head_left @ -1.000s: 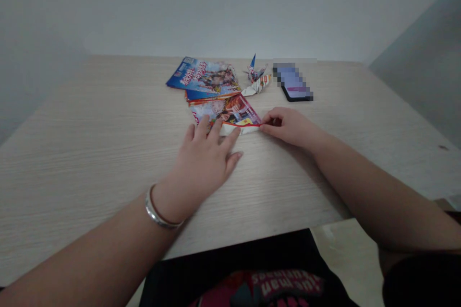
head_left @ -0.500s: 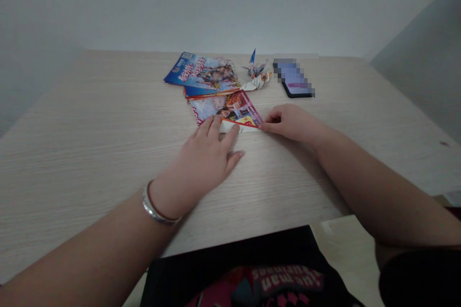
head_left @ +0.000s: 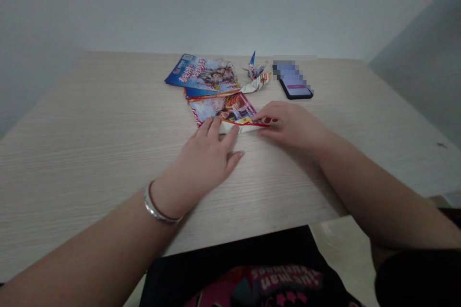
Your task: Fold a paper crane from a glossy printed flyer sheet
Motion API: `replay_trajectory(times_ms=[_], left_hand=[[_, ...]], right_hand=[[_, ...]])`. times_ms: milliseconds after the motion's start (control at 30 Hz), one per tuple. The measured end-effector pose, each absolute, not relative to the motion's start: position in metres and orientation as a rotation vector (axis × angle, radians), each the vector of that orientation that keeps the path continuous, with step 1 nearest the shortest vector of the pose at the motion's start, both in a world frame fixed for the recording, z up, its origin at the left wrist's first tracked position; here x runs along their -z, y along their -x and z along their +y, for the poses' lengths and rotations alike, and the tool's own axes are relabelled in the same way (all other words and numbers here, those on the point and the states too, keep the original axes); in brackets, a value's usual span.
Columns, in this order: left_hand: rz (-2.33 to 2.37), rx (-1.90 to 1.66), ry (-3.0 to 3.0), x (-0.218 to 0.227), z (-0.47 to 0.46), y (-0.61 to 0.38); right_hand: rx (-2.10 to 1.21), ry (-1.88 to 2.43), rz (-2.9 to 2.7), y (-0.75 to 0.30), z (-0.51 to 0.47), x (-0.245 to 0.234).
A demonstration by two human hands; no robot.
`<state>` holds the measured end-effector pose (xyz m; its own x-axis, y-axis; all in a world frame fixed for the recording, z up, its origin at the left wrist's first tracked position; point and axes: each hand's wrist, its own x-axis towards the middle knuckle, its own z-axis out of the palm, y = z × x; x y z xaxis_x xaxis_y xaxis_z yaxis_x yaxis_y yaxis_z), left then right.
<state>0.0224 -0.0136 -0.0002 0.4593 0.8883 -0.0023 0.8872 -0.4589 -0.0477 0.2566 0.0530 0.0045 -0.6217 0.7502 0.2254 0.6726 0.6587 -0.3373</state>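
Note:
A colourful printed paper sheet (head_left: 225, 108) lies on the pale wooden table (head_left: 90, 144), its near edge folded up to show a white strip. My left hand (head_left: 209, 156) lies flat with its fingers stretched out, pressing the sheet's near left part. My right hand (head_left: 291, 124) rests at the sheet's right corner, fingertips pinched on the folded edge. A silver bangle (head_left: 154, 206) circles my left wrist.
Behind the sheet lie a blue printed leaflet (head_left: 201, 74) on other papers, a folded paper crane (head_left: 256, 71) beside a crumpled paper piece (head_left: 254, 86), and a dark phone (head_left: 295, 85) at the right. The table's near edge runs just before my lap.
My right hand has slid a little left along the folded edge, over the sheet's right corner. My left hand has stayed pressed on the sheet.

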Motion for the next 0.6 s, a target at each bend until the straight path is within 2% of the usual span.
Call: replay_trajectory(times_ms=[267,600], left_hand=[[-1.668,-0.041,2.613,0.003,-0.018,-0.024],[-1.651,-0.01,2.596,0.0,-0.019,-0.025]], right_hand=[[0.086,1.123,-2.728,-0.24,0.05,0.001],[0.138,1.172,-2.795,-0.237,0.043,-0.003]])
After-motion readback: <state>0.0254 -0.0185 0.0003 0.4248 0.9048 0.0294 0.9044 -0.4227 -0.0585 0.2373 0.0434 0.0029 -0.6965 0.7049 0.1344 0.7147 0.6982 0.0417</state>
